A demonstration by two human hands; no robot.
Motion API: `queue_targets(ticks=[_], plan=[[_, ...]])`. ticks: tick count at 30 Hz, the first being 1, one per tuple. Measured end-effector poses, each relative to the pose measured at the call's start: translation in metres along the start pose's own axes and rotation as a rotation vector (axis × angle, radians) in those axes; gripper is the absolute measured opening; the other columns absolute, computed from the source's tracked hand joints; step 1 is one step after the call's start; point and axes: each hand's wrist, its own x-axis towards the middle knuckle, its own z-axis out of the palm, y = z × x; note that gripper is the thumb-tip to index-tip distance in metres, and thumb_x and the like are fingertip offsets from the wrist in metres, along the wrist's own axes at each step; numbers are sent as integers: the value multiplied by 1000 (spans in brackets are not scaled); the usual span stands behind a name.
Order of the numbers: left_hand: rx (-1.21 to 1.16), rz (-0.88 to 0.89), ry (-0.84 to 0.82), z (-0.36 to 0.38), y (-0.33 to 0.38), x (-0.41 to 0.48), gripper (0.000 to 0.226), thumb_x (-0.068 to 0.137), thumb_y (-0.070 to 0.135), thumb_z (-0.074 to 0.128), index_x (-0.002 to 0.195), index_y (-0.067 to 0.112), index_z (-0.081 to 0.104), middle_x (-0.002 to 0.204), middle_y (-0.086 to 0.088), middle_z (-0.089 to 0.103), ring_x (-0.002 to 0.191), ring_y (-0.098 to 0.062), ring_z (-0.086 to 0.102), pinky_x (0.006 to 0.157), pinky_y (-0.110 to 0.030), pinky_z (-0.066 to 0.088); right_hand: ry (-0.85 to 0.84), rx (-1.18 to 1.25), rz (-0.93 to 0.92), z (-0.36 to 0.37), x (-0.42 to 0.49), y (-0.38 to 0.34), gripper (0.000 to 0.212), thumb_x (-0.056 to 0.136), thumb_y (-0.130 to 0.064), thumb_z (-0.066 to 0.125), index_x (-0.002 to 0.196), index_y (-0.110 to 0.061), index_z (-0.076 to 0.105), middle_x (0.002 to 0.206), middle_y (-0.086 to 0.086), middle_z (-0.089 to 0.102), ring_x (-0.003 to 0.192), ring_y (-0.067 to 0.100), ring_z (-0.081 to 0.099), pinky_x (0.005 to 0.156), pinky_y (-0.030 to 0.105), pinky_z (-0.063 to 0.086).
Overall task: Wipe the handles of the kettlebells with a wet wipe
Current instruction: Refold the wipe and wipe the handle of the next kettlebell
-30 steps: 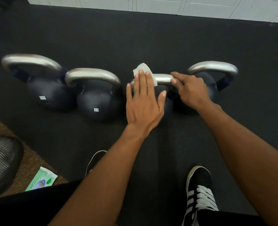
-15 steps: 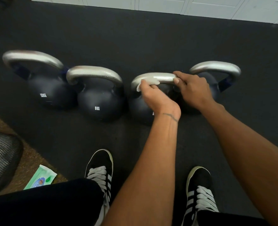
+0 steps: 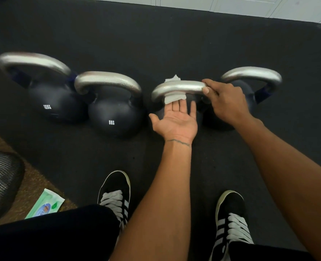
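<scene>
On the third kettlebell's handle (image 3: 182, 86), mid-wipe, the left hand (image 3: 176, 119), palm up with fingers straight, presses the wet wipe (image 3: 172, 98) against what seems the bar's underside while the right hand (image 3: 227, 102) grips its right end, so next the wipe needs sliding along.

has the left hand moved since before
Yes: the left hand went from palm-down over the third handle to palm-up beneath it, pressing the wipe.

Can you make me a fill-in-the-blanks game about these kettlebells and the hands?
1. The kettlebell marked 8KG stands ___ from the left.
2. The white wipe is wrapped round a silver ___.
3. The right hand grips it too, while the left hand lies palm ___.
Missing words: second; handle; up.
</scene>
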Motion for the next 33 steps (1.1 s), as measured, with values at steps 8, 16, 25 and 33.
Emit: queue_targets(ticks=[8, 16, 25, 33], plan=[[87, -68, 2, 12, -5, 0, 92, 97, 75, 15, 152, 6, 42, 162, -15, 37, 153, -29, 28, 125, -48, 16, 0, -7, -9, 1, 1, 1, 40, 106, -41, 40, 141, -28, 54, 102, 2, 69, 89, 20, 61, 74, 30, 39], [-41, 33, 87, 5, 22, -6, 92, 100, 71, 17, 152, -2, 38, 159, -18, 40, 150, -31, 35, 124, -47, 22, -3, -23, 4, -3, -1, -5, 37, 107, -39, 41, 140, -31, 55, 108, 8, 70, 106, 32, 60, 79, 33, 34], [402, 94, 229, 35, 33, 0, 83, 100, 70, 17, 163, 17, 15, 170, -5, 17, 157, -18, 13, 126, -41, 0, 1, -17, 2, -3, -1, -4, 37, 106, -40, 40, 140, -33, 54, 113, 8, 69, 108, 34, 60, 80, 34, 37], [919, 382, 193, -1, 25, 11, 72, 105, 62, 13, 79, 7, 51, 100, -8, 58, 92, -9, 52, 109, -33, 31, -1, -35, 0, -3, -1, -5, 36, 107, -39, 41, 139, -32, 55, 116, 8, 70, 109, 36, 59, 86, 38, 42]])
